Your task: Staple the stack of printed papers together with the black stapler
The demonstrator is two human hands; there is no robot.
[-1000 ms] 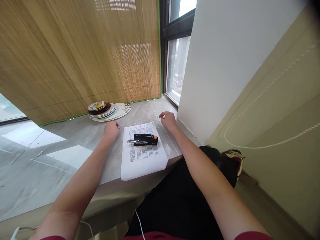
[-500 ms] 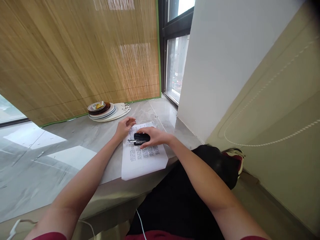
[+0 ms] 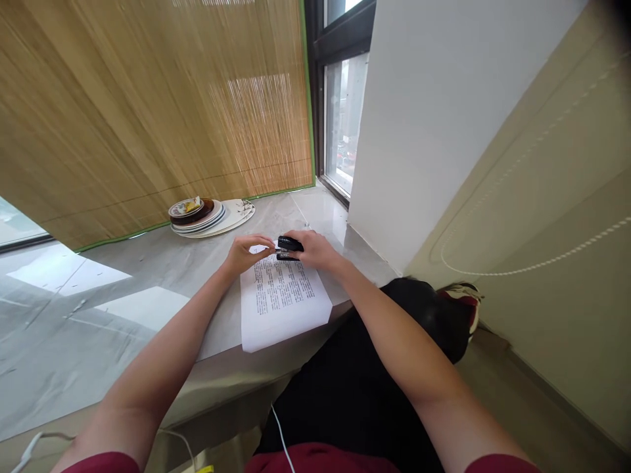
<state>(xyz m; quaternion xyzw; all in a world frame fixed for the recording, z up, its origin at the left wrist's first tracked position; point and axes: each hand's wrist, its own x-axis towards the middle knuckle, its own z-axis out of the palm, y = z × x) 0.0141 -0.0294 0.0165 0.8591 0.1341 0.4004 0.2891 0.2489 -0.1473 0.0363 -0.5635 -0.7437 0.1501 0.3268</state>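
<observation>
At the left, a stone ledge [image 3: 54, 341] served as the work surface, with a bamboo blind [image 3: 148, 118] above its back edge. A stack of plates [image 3: 194, 220] stood beneath the blind, apart from both hands; this position presumably left the front free for handling. The left hand [image 3: 249, 253] was located over the paper's upper left part, thumb and forefinger curved toward each other at the stapler's front end. Whether their tips pinched anything could not be told. This placement probably steadied or guided that end.

The printed paper [image 3: 283, 295] lay flat, its near edge extending past the ledge, likely for easy reach. The black stapler [image 3: 290, 244] was located over the paper's far end, front end pointing left; contact with the sheet could not be determined. The right hand [image 3: 315, 251] gripped its rear, fingers and thumb clamped around the body, apparently for control. A window [image 3: 345, 125] stood beyond.
</observation>
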